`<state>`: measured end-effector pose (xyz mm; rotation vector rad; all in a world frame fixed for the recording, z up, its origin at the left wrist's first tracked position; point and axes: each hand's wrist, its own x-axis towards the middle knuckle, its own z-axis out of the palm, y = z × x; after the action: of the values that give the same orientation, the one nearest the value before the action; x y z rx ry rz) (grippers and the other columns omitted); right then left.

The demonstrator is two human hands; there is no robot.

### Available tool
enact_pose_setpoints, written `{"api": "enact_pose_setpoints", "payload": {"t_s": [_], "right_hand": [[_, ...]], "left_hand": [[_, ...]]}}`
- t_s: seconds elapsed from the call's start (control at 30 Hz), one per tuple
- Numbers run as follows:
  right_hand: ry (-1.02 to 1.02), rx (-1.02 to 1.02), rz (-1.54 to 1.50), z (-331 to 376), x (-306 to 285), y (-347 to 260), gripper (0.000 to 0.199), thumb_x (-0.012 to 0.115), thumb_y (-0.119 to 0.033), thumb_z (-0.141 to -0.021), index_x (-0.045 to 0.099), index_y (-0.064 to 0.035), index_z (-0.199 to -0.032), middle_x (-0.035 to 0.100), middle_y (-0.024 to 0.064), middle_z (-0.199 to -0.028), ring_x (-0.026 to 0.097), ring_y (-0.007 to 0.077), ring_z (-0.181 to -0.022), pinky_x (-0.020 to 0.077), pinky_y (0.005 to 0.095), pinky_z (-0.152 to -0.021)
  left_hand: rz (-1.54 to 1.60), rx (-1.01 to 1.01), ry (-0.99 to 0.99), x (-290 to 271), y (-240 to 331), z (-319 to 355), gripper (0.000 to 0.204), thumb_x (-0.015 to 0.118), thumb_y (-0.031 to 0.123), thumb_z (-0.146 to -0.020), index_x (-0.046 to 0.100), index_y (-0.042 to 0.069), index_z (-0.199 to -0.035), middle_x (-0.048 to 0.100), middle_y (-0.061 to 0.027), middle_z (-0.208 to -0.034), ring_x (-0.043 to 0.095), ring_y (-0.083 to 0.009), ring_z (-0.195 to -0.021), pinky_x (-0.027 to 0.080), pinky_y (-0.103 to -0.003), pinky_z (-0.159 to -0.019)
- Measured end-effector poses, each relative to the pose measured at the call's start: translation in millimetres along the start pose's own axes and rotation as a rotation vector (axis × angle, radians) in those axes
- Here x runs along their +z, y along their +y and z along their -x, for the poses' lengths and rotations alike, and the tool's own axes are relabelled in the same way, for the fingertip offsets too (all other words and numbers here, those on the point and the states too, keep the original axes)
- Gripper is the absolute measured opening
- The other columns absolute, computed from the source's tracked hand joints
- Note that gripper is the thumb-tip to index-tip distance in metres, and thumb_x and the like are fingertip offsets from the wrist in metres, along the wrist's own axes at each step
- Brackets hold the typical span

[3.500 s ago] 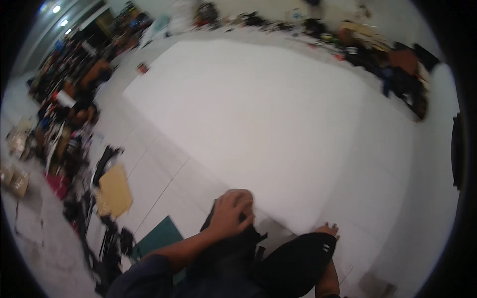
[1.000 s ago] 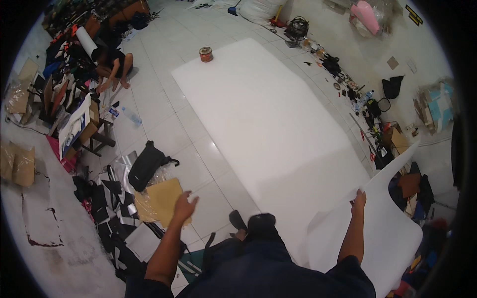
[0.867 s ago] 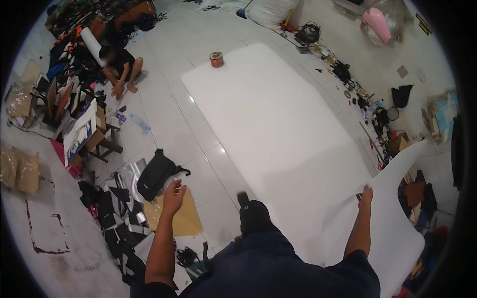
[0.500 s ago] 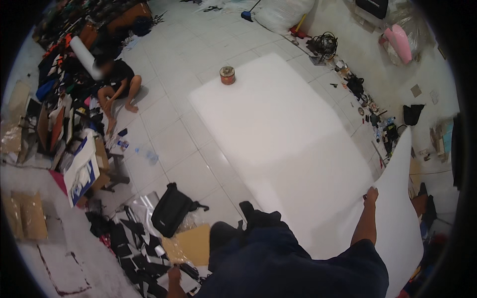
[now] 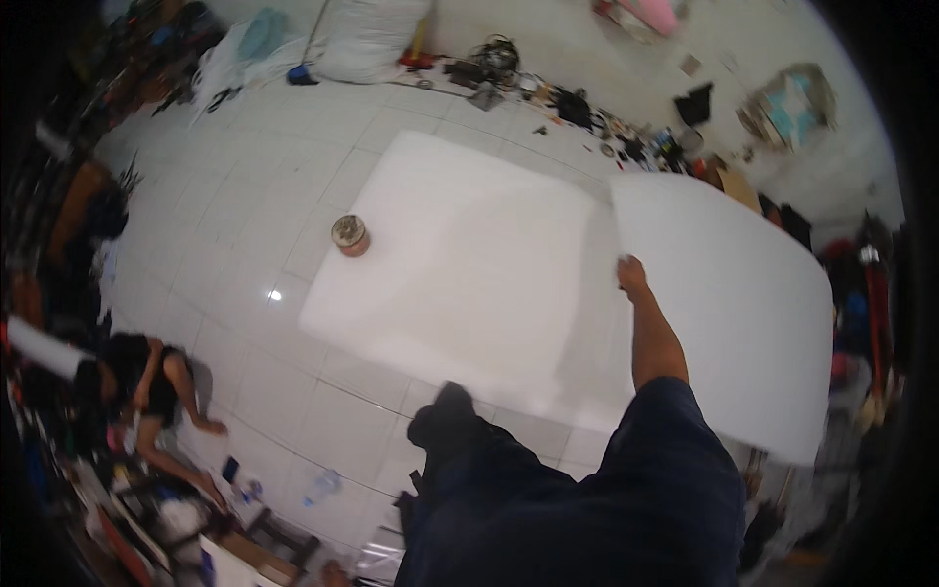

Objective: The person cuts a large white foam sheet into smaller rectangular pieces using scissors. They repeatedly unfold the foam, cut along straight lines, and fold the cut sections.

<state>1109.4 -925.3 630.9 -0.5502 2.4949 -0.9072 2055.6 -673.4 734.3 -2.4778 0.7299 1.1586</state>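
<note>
My right hand (image 5: 632, 275), arm stretched forward, is closed on the edge of a raised white sheet (image 5: 729, 303) that looks like thin foam. The sheet bows up and out to the right. Under and beside it, more white sheet (image 5: 469, 274) lies flat on the floor; whether the two are one piece I cannot tell. A reddish-brown round tin (image 5: 350, 237) rests on the flat sheet's left side. Only a small part of my left hand (image 5: 335, 574) shows at the lower edge, fingers hidden.
A person (image 5: 156, 391) sits on the tiled floor (image 5: 245, 225) at the left, near piled goods. A plastic bottle (image 5: 323, 486) lies closer to me. Along the far wall are a big white sack (image 5: 372, 39), a blue broom (image 5: 301, 74), coiled cable (image 5: 496, 57) and scattered clutter.
My view has swung to the right. My right hand has moved forward with the sheet's edge, and the sheet is raised and spread wider. The seated person has leaned and shifted their arms.
</note>
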Motion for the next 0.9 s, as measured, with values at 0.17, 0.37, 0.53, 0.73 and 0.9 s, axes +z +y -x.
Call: {"api": "enact_pose_setpoints", "payload": {"t_s": [0.17, 0.37, 0.53, 0.73, 0.9], "right_hand": [[-0.052, -0.029, 0.106, 34, 96, -114, 0.049, 0.05, -0.029, -0.093, 0.051, -0.0019, -0.134, 0.055, 0.0212, -0.132, 0.059, 0.0354, -0.111, 0.0492, 0.0432, -0.093], [-0.049, -0.325, 0.803, 31, 180, -176, 0.042, 0.042, -0.026, -0.099, 0.055, -0.0007, -0.13, 0.049, 0.0188, -0.14, 0.047, 0.0337, -0.128, 0.0365, 0.0423, -0.108], [0.081, -0.111, 0.305, 65, 331, -310, 0.041, 0.043, -0.024, -0.097, 0.052, -0.0047, -0.132, 0.054, 0.0161, -0.135, 0.051, 0.0342, -0.122, 0.0398, 0.0427, -0.104], [0.08, 0.047, 0.058, 85, 437, -442, 0.036, 0.044, -0.025, -0.097, 0.056, -0.0118, -0.128, 0.061, 0.0151, -0.125, 0.057, 0.0355, -0.114, 0.044, 0.0459, -0.099], [0.151, 0.053, -0.008, 103, 561, -504, 0.034, 0.044, -0.023, -0.097, 0.059, -0.0132, -0.126, 0.064, 0.0146, -0.12, 0.06, 0.0357, -0.109, 0.0447, 0.0454, -0.097]], "left_hand": [[0.369, 0.547, 0.385, -246, 146, -144, 0.049, 0.055, 0.029, -0.094, 0.052, -0.002, -0.132, 0.059, -0.0154, -0.126, 0.054, -0.0289, -0.114, 0.043, -0.041, -0.1], [0.119, 0.874, 0.254, -364, 426, -268, 0.047, 0.055, 0.029, -0.095, 0.053, -0.003, -0.13, 0.059, -0.0163, -0.125, 0.054, -0.03, -0.113, 0.044, -0.041, -0.099], [-0.201, 1.052, 0.182, -439, 608, -309, 0.046, 0.054, 0.03, -0.096, 0.054, -0.003, -0.128, 0.06, -0.0171, -0.124, 0.055, -0.0309, -0.112, 0.044, -0.041, -0.099], [-0.446, 1.233, 0.106, -524, 782, -384, 0.045, 0.054, 0.031, -0.097, 0.055, -0.004, -0.125, 0.06, -0.018, -0.122, 0.055, -0.032, -0.111, 0.045, -0.041, -0.098], [-0.579, 1.299, 0.178, -630, 923, -462, 0.044, 0.053, 0.032, -0.097, 0.056, -0.005, -0.123, 0.06, -0.0188, -0.121, 0.056, -0.0329, -0.11, 0.045, -0.041, -0.097]]}}
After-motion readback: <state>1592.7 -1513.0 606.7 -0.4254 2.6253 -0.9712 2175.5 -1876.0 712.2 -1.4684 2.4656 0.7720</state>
